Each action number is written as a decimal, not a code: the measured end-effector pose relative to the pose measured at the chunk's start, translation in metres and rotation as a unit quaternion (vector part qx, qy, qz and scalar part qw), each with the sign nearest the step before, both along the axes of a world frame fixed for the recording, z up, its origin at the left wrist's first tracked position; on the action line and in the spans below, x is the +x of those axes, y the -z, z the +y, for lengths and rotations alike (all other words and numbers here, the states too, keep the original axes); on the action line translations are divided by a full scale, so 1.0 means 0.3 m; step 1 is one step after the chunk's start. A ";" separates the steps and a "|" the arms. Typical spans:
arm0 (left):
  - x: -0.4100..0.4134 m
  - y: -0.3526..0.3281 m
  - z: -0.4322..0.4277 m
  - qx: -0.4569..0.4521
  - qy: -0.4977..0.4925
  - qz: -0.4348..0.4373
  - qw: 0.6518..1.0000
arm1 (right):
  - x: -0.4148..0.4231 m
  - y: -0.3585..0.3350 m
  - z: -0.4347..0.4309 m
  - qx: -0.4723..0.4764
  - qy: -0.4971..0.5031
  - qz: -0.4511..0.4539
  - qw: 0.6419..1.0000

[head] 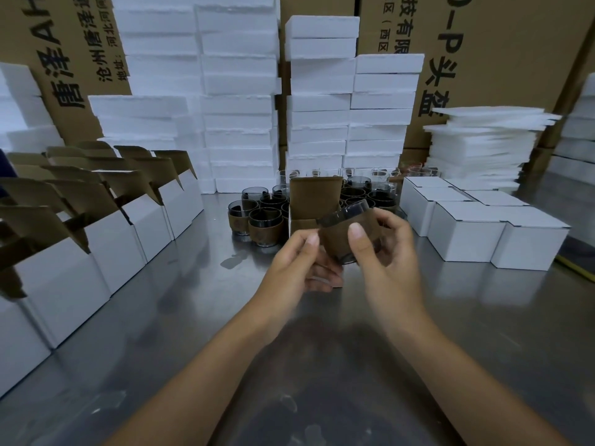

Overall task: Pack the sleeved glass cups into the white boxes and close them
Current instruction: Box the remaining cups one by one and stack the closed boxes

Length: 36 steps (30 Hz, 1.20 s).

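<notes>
The person holds one sleeved glass cup [341,233] with both hands above the steel desk [193,317]. The cup is tilted, its dark rim pointing up and away towards an open white box [315,196] just behind it. The box's brown-lined lid stands upright.

The right hand [386,252] has a narrow grip closed round the cup: the thumb presses flat on the near face of the brown sleeve and the fingers curl round the far side. The left hand [302,262] also grips the cup, its thumb at the sleeve's left edge and its fingers curled under the base. Whether those fingers also touch the box cannot be told.

Behind the box, more sleeved cups [257,217] stand upright in a cluster on the desk. To the right is a group of closed white boxes [467,239], and along the left runs a row of open boxes [106,239] with their flaps raised. Stacks of white foam blocks [238,91], a pile of thin foam sheets [483,146] and large printed cardboard cartons [499,43] fill the back.
</notes>
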<state>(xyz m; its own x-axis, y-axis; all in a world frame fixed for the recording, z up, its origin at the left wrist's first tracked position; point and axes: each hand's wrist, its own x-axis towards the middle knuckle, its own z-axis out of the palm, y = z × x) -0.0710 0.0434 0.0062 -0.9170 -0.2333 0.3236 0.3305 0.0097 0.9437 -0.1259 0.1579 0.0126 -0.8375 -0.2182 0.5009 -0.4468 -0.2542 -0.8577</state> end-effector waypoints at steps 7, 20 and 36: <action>-0.005 -0.001 0.011 0.040 0.055 -0.055 0.996 | 0.002 0.025 0.004 0.097 0.043 0.088 0.990; 0.011 -0.009 -0.003 0.029 0.023 -0.004 0.999 | -0.004 0.020 0.008 0.089 0.036 0.154 0.983; 0.013 -0.011 -0.009 0.030 0.020 0.048 0.998 | -0.001 0.016 0.003 0.067 0.016 0.166 0.984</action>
<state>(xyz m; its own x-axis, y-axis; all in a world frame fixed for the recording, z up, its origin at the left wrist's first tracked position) -0.0671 0.0408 0.0094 -0.8915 -0.2183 0.3968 0.4183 -0.0611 0.9062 -0.1263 0.1589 0.0077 -0.6401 -0.2763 0.7169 -0.7140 -0.1307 -0.6878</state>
